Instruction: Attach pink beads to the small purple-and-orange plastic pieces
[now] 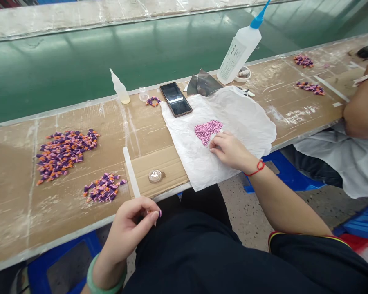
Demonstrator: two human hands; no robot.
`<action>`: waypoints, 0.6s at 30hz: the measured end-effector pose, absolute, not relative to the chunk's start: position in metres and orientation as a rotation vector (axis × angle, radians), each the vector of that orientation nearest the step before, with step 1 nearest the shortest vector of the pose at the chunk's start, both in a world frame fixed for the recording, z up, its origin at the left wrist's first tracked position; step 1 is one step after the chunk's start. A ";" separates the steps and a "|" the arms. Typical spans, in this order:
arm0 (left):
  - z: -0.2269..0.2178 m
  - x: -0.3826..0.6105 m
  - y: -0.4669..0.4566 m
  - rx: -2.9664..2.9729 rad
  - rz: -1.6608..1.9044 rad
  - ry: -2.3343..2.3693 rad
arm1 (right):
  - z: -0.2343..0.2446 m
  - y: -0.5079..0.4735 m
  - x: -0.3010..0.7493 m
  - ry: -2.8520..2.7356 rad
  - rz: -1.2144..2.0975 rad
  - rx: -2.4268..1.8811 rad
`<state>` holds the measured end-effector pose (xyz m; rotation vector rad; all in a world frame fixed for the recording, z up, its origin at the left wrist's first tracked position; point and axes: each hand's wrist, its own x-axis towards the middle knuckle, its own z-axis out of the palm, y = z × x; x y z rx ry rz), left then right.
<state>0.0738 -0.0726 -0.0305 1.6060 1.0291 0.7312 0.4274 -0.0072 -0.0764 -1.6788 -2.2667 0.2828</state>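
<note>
My left hand is closed in a pinch at the table's front edge. Between thumb and forefinger shows a bit of a small pink-and-orange piece, mostly hidden by the fingers. At the lower right edge of a pile of tiny pink and dark beads, my right hand has its fingertips pressed together; whatever is in them is too small to see. The beads lie on a crumpled white sheet. Left of my left hand are a small heap and a larger heap of purple, pink and orange pieces.
A phone rests on the sheet's corner. Behind stand a small dropper bottle and a large blue-tipped bottle. A white strip and a round clear object lie in front. Another person's arm is at right.
</note>
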 end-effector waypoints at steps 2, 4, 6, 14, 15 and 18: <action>-0.031 0.080 -0.072 1.607 0.723 1.011 | -0.078 -0.008 0.426 -2.276 0.244 -1.682; -0.030 0.091 -0.070 1.611 0.703 0.993 | -0.078 -0.011 0.423 -2.274 0.224 -1.683; -0.029 0.105 -0.067 1.621 0.692 0.986 | -0.072 -0.016 0.417 -2.272 0.222 -1.650; -0.033 0.159 -0.050 1.570 0.755 1.001 | -0.017 -0.052 0.365 -2.382 0.354 -1.166; -0.034 0.161 -0.049 1.545 0.757 0.998 | -0.013 -0.055 0.360 -2.397 0.358 -1.138; -0.036 0.161 -0.051 1.491 0.748 0.988 | -0.009 -0.059 0.350 -2.439 0.340 -1.089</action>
